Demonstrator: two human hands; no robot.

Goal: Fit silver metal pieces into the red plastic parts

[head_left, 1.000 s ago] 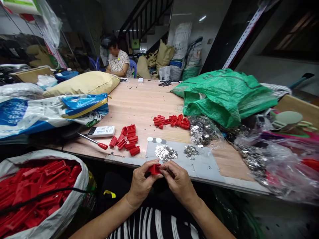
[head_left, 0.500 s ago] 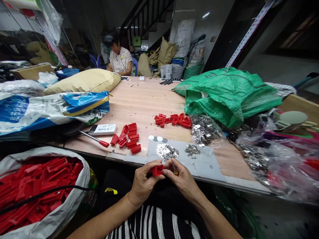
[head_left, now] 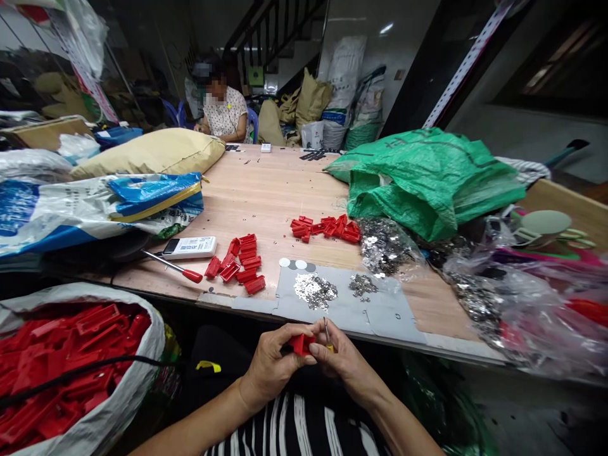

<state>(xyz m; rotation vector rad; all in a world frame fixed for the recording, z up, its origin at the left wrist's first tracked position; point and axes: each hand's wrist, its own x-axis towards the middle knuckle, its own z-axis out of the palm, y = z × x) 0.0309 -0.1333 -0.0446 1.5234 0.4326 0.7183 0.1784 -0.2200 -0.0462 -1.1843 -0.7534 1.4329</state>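
My left hand (head_left: 270, 356) is closed around a small red plastic part (head_left: 301, 344), a hollow shape held just off the table's front edge. My right hand (head_left: 342, 362) touches the part's right side with thumb and fingertips. Tucked in that hand is a small yellow-handled tool (head_left: 329, 346) with a thin metal shaft pointing up; its exact kind is hard to make out. Beyond the hands, a pile of shiny flat metal pieces (head_left: 314, 291) and a smaller pile of metal bits (head_left: 363, 285) lie on a grey sheet (head_left: 387, 310).
Red parts lie in two groups, one on the left (head_left: 239, 259) and one farther back (head_left: 325, 228). A sack of red parts (head_left: 156, 304) stands at left. A red-handled rod (head_left: 192, 275) lies near a white device (head_left: 192, 247). A green sack (head_left: 427, 180) fills the right; a person (head_left: 228, 114) sits opposite.
Both hands sit slightly lower in view, and the right fingers are closer against the red part. The tool's shaft now stands more upright. The whole view has shifted a little.
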